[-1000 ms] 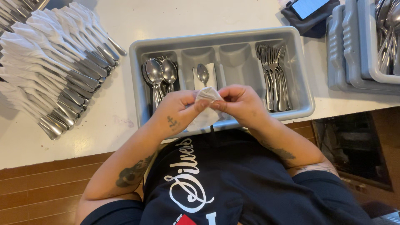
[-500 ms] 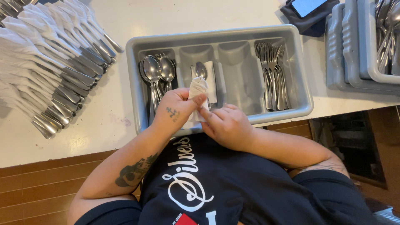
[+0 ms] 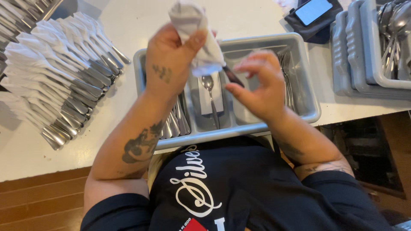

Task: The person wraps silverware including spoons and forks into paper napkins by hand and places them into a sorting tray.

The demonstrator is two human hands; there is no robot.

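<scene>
- Two hands up over the grey cutlery tray (image 3: 308, 112), centre of the frame.
- Left hand (image 3: 169, 64): fingers and thumb clamped around a white napkin roll (image 3: 195, 32), raised high at top centre. A dark metal tip pokes out of the roll's lower end, pointing right and down.
- Right hand (image 3: 261, 87): fingers spread and curled, holding nothing, just beside that metal tip; whether a fingertip touches it, cannot tell.
- Roll looks wrapped and closed, so this one reads as about finished; it has not been set down.
- Directly below the hands, in the tray's middle compartment, one spoon (image 3: 209, 96) lies on a flat white napkin (image 3: 216, 100).
- Spoons (image 3: 173, 124) fill the tray's left compartment, partly hidden by the left forearm; forks (image 3: 289, 92) in the right compartment.
- Left side of the frame: a big stack of wrapped rolls (image 3: 55, 85) fanned out on the white counter (image 3: 124, 19). A good share of the work appears done.
- Loose cutlery in the tray suggests more to wrap.
- Upper right: more grey bins (image 3: 364, 64) with cutlery, and a phone (image 3: 314, 10) on a dark pouch.
</scene>
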